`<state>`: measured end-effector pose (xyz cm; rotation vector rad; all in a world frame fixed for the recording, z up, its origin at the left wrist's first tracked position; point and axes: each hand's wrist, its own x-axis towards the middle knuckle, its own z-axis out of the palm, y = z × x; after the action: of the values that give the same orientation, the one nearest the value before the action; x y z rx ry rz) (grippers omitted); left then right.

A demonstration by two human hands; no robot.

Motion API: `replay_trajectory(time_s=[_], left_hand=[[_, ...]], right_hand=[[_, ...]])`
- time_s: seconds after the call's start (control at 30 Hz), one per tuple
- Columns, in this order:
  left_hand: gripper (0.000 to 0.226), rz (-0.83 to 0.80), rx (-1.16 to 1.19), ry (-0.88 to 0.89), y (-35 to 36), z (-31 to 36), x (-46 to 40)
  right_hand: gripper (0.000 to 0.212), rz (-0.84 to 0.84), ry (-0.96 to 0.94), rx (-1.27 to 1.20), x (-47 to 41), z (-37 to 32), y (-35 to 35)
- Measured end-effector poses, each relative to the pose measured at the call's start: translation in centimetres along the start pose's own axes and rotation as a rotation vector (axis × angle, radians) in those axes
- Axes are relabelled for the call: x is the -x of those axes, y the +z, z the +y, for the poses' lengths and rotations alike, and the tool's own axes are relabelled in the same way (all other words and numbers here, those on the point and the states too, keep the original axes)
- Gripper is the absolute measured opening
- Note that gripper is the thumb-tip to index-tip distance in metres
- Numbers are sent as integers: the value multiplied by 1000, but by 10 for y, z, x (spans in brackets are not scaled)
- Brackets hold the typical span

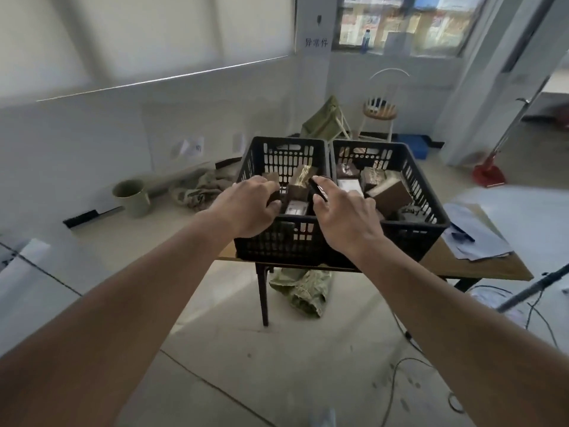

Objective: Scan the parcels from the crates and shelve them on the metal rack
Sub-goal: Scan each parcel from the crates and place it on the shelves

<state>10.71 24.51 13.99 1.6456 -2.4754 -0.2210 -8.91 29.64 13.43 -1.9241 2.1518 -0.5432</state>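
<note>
Left hand: the left hand (251,208) is reaching over the near rim of the left crate (283,241), fingers curling down onto a small brown parcel (272,183) at the crate's left side; whether it is properly gripping or only touching is hard to tell, as the fingertips are hiding behind the knuckles
Right hand: the right hand (345,217) is hovering over the wall shared by the two crates, thumb and forefinger pinching a small dark scanner (318,189), the other fingers spreading loosely
Left crate: black slotted plastic, sitting on the bench (480,266) at its left end, holding several parcels; one tall brown parcel (303,183) with a shiny taped top is standing near the middle, and a white label (296,208) is lying face up just in front of it
Right crate: the right crate (412,232) is touching the left one side by side and is holding more parcels, among them a large tan box (389,192) tilting on its edge and a flat white-topped parcel (349,186)
Bench: a wooden top on dark legs, with loose papers (474,238) lying to the right of the crates
Floor: a green bucket (132,197) is standing by the wall at left, crumpled sacking (300,291) is lying under the bench, and a red dustpan (489,175) is resting at right
Rack: not appearing in this view
</note>
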Motion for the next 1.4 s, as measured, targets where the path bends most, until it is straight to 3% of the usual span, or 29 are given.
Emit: replay_trajectory(time_s=[0.33, 0.7, 1.07, 1.23, 1.4], left_hand=[[53, -98, -47, -108, 50, -53, -190], [56, -214, 33, -211, 126, -116, -332], [46, -358, 73, -231, 221, -178, -446], [44, -433, 75, -290, 260, -193, -470], [73, -417, 90, -442, 295, -202, -473]], right_hand=[[49, -151, -4, -187, -217, 40, 86], [48, -281, 106, -297, -362, 56, 163], [48, -317, 246, -169, -448, 68, 244], [50, -324, 226, -85, -472, 70, 268], [52, -352, 214, -70, -484, 75, 288]])
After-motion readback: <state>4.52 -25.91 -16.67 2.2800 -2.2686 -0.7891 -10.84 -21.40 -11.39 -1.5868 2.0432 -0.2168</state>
